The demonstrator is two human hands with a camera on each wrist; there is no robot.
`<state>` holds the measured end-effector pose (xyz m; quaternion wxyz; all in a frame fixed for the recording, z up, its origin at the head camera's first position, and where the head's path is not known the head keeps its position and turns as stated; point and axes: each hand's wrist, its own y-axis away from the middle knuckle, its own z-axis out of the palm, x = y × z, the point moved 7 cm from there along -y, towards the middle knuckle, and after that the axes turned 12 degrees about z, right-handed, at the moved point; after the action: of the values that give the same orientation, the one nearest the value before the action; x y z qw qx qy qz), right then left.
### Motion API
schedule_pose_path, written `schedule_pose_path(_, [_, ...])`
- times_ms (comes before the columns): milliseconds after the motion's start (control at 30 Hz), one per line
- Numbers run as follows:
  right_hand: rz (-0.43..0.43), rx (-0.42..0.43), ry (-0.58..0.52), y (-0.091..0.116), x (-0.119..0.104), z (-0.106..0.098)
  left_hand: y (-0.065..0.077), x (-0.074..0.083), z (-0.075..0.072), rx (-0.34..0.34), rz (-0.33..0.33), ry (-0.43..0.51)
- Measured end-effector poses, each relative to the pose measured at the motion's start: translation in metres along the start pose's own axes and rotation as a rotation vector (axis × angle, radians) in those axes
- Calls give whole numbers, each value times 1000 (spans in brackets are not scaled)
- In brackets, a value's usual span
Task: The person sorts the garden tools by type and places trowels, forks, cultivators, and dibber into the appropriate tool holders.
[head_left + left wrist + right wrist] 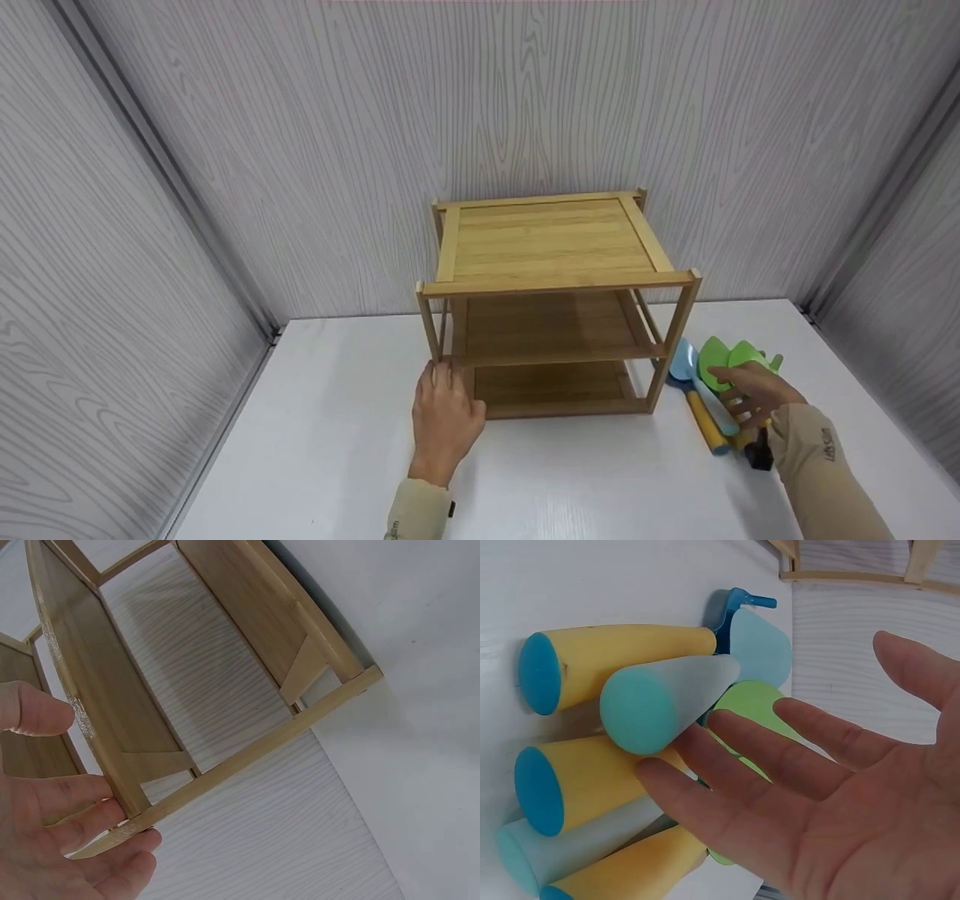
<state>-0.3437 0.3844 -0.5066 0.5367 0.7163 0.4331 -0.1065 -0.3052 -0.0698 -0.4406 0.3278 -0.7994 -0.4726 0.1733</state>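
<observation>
A light wooden three-tier shelf rack (pixel 555 244) stands on the white table. My left hand (pixel 446 409) is at its left front post, below the top shelf; in the left wrist view the fingers (pixel 82 829) touch the frame where the middle shelf meets the post, thumb apart. My right hand (pixel 754 390) hovers over a pile of toy sand shovels to the right of the rack, fingers spread and palm bare. A light-blue shovel (pixel 705 682) lies on top, beside a yellow-handled tool (pixel 630 664). Green blades (pixel 712 356) lie partly hidden under the hand.
Wood-grain panels enclose the white table (pixel 322 420) at the back (pixel 360 150), left and right. Another yellow handle (pixel 592 784) and a pale handle (pixel 577 840) lie lower in the pile. The pile lies close to the rack's right front post (pixel 679 322).
</observation>
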Motion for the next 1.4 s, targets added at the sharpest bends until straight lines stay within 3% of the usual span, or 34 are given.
schedule_pose_path(733, [55, 131, -4, -19, 9, -2, 1, -1, 1, -13, -14, 1])
schedule_pose_path(1233, [23, 139, -4, -22, 16, -2, 0, 0, 5, -7, -12, 2])
schedule_pose_path(1400, [19, 86, -51, -19, 14, 3, 0, -2, 2, -21, -7, 0])
